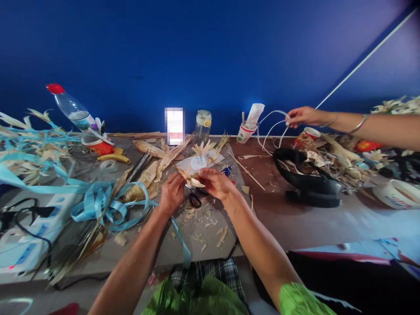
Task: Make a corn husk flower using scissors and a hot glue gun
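Note:
Both my hands meet over the middle of the table (295, 223). My left hand (172, 192) and my right hand (216, 183) are closed on a small flower of dried corn husk (193, 178), pinching it from either side. Black scissors (196, 199) lie on the table just below the hands, among husk scraps. Behind the hands lies a white sheet (190, 164) with another husk flower (203, 149) on it.
Blue ribbon (105, 203) and dried husks (149, 173) spread at left, near a tilted plastic bottle (74, 109) and a tape roll (109, 165). A jar (202, 124), paper cup (244, 131) and black device (306, 179) stand behind. Another person's hand (303, 116) holds a white cord at right.

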The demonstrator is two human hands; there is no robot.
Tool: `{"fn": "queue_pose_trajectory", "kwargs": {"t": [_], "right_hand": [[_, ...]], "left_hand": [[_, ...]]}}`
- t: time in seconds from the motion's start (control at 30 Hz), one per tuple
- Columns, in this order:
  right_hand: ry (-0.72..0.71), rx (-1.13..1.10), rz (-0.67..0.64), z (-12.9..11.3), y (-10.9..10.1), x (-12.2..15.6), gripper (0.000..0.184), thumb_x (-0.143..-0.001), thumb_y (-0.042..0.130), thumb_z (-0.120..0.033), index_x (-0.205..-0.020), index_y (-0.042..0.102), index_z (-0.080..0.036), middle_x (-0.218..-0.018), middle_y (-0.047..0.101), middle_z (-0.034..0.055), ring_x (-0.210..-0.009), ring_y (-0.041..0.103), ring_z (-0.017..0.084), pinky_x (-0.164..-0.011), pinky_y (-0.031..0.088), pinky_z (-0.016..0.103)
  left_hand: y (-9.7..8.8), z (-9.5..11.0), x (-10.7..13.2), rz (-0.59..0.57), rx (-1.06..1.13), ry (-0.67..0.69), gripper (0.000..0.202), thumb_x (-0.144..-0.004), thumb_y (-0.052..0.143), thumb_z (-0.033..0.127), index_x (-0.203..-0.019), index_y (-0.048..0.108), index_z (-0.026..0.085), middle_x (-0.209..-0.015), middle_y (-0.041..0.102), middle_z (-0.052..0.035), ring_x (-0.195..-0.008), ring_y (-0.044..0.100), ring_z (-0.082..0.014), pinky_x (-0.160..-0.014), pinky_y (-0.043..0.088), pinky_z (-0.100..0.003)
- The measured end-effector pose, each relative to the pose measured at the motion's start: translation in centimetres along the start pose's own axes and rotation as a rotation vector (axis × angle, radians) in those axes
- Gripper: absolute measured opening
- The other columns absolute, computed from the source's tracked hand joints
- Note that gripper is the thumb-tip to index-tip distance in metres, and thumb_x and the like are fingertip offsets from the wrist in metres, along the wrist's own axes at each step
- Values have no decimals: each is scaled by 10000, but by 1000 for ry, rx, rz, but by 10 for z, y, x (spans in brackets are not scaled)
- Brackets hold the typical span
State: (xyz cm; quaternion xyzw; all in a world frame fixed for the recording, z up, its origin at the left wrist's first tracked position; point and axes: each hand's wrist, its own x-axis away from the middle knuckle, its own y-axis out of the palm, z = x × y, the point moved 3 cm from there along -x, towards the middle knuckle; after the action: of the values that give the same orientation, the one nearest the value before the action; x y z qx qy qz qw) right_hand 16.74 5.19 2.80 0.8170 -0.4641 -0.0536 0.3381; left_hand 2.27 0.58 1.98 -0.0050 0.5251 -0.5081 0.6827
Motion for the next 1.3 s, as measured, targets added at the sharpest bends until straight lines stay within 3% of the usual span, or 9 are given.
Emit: {"fn": "queue_pose_trajectory", "kwargs": {"t": [0.2, 0.43, 0.67, 0.77, 1.0, 1.3], "right_hand": [[13, -72, -57, 5, 1, -3, 191, -575, 766, -245, -609, 599, -158, -568, 588, -18, -527, 489, 91, -535, 382, 229], [-69, 221, 39, -8, 1, 6, 311, -602, 746, -445, -661, 642, -157, -618, 601, -10, -590, 500, 106, -596, 376, 242], [-94, 377, 144, -8, 1, 4, 273, -530, 758, -385, -613, 655, -147, -520, 538, -39, -537, 442, 85, -580, 338, 237], [-142, 466, 172, -10, 1, 5, 235, -561, 722, -368, -614, 661, -147, -525, 547, -35, -532, 443, 86, -567, 337, 236], [-271, 700, 81, -18, 5, 10, 222, -666, 656, -361, -610, 633, -148, -541, 532, -32, -551, 434, 88, -567, 335, 231], [-257, 658, 86, -11, 5, 8, 268, -674, 673, -414, -617, 650, -153, -554, 552, -20, -551, 450, 96, -579, 339, 245]], "left_hand": [[3, 1, 1, -15, 30, 12, 208, -867, 409, 142, -796, 602, 175, -761, 615, -55, -746, 581, -149, -693, 458, -272], [2, -2, 3, 1, -20, -24, 188, -851, 435, 139, -754, 593, 171, -736, 596, -53, -710, 551, -154, -658, 440, -282], [6, -4, 4, -36, -7, 35, 206, -854, 430, 128, -872, 631, 166, -838, 640, -82, -787, 594, -170, -721, 473, -315], [7, -2, 4, -58, -28, 83, 222, -853, 420, 116, -909, 628, 168, -867, 642, -86, -806, 598, -175, -732, 470, -324], [6, 1, 4, -104, -60, 171, 233, -843, 380, 68, -902, 588, 153, -856, 617, -88, -797, 562, -177, -713, 430, -313], [7, 2, 4, -116, -101, 119, 248, -845, 365, 85, -879, 598, 159, -818, 610, -81, -755, 551, -175, -702, 426, -316]]}}
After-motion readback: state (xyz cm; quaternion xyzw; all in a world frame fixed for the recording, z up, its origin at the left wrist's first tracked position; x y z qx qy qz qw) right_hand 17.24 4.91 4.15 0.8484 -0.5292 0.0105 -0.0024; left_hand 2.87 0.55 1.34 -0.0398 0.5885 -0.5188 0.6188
